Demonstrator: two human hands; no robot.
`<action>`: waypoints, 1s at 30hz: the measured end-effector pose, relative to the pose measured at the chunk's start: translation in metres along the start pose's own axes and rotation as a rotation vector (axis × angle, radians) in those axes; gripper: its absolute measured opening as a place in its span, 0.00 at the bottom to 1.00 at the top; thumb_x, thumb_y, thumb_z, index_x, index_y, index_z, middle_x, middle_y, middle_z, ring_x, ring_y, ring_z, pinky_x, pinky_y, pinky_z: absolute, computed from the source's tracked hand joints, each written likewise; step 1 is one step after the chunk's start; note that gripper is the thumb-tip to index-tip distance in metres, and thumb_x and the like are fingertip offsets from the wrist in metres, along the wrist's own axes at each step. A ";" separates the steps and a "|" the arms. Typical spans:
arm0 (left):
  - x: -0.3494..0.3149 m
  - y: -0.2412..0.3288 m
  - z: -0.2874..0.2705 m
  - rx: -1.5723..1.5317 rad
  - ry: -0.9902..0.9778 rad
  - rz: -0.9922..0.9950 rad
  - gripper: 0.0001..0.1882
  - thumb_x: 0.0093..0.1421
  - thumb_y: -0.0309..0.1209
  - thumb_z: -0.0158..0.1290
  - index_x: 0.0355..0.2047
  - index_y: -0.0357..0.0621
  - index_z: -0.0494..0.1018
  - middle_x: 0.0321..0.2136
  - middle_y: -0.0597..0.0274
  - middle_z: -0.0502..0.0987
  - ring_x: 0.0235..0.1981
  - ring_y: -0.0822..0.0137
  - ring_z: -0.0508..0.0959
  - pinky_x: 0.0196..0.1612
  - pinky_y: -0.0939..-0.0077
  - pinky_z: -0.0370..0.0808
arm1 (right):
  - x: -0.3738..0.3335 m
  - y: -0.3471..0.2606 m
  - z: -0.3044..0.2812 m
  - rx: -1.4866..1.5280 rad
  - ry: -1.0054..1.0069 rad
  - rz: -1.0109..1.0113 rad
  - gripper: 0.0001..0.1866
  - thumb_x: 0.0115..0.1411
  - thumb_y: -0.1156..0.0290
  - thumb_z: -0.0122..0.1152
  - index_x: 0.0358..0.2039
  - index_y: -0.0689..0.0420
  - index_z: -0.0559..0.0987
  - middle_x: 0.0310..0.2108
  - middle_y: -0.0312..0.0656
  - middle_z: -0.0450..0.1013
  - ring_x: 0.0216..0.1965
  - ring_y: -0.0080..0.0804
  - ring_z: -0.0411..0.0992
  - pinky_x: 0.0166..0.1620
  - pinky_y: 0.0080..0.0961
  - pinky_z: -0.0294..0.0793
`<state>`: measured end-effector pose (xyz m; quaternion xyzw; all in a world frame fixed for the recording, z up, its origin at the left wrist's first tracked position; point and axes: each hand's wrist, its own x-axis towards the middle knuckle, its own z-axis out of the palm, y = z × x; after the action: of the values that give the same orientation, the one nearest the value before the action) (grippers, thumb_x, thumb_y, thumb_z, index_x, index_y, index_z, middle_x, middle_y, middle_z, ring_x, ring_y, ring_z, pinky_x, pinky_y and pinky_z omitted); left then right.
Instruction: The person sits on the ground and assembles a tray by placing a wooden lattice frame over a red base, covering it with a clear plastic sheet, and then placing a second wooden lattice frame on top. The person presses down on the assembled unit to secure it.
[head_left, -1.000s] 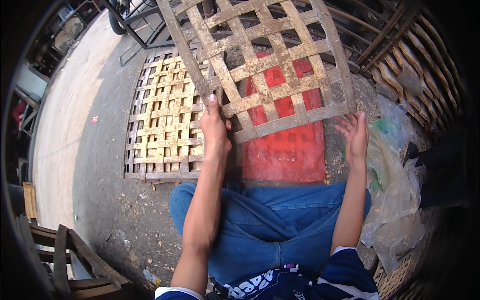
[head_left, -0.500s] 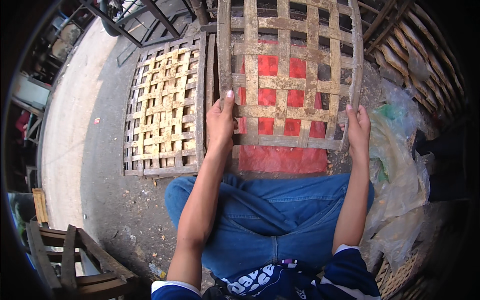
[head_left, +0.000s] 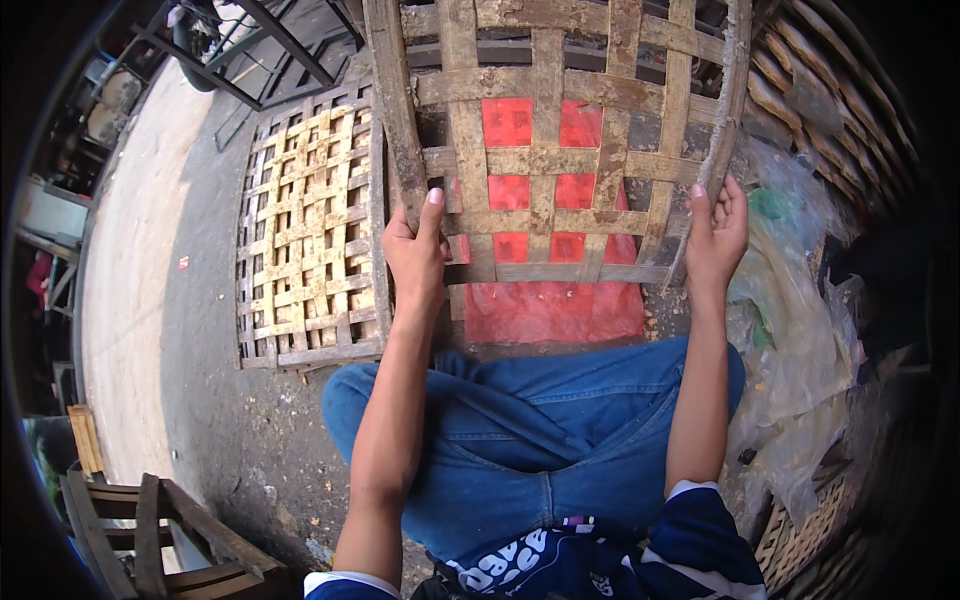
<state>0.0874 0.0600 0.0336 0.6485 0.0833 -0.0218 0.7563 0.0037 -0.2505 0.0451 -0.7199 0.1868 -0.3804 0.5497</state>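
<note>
A woven slat rack [head_left: 543, 162] with a worn wooden frame is held up in front of me, its weave stained and crusted. My left hand [head_left: 416, 255] grips its left side rail near the lower corner, thumb on top. On the opposite rail, my right hand [head_left: 716, 238] is closed in the same way. Through the gaps and below the rack's near edge shows a red plastic sheet [head_left: 555, 312] lying on the ground. The fingers under the rails are partly hidden.
A second woven rack [head_left: 310, 235] lies to the left on the pavement. Crumpled clear plastic [head_left: 800, 370] spreads at my right, below stacked racks [head_left: 840, 80]. A wooden crate-like frame [head_left: 165, 540] stands at the lower left, and a dark metal frame [head_left: 265, 50] at the upper left.
The held rack has come nearer and looks larger, its left side shifted left and its far end raised. Both hands keep hold, now farther apart.
</note>
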 end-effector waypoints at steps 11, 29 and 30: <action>-0.003 0.001 -0.001 0.054 -0.045 0.093 0.12 0.66 0.41 0.57 0.32 0.48 0.72 0.21 0.74 0.70 0.16 0.83 0.66 0.18 0.86 0.62 | -0.005 0.001 -0.003 -0.035 0.024 -0.072 0.25 0.67 0.74 0.59 0.60 0.70 0.66 0.47 0.45 0.75 0.38 0.22 0.75 0.41 0.19 0.74; -0.044 -0.006 0.019 0.056 -0.118 0.197 0.14 0.67 0.41 0.57 0.30 0.46 0.70 0.19 0.69 0.71 0.16 0.79 0.67 0.19 0.83 0.62 | -0.010 0.012 -0.041 -0.412 0.312 -0.140 0.20 0.67 0.59 0.60 0.47 0.65 0.74 0.28 0.44 0.78 0.26 0.24 0.77 0.28 0.25 0.73; -0.045 -0.007 0.020 0.077 -0.116 0.202 0.13 0.67 0.39 0.56 0.30 0.46 0.70 0.19 0.70 0.71 0.16 0.79 0.67 0.19 0.83 0.62 | -0.010 0.012 -0.043 -0.390 0.297 -0.067 0.21 0.67 0.58 0.60 0.47 0.65 0.74 0.27 0.44 0.78 0.25 0.23 0.76 0.27 0.24 0.73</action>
<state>0.0443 0.0359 0.0361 0.6797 -0.0273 0.0137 0.7329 -0.0337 -0.2756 0.0350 -0.7544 0.3116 -0.4566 0.3540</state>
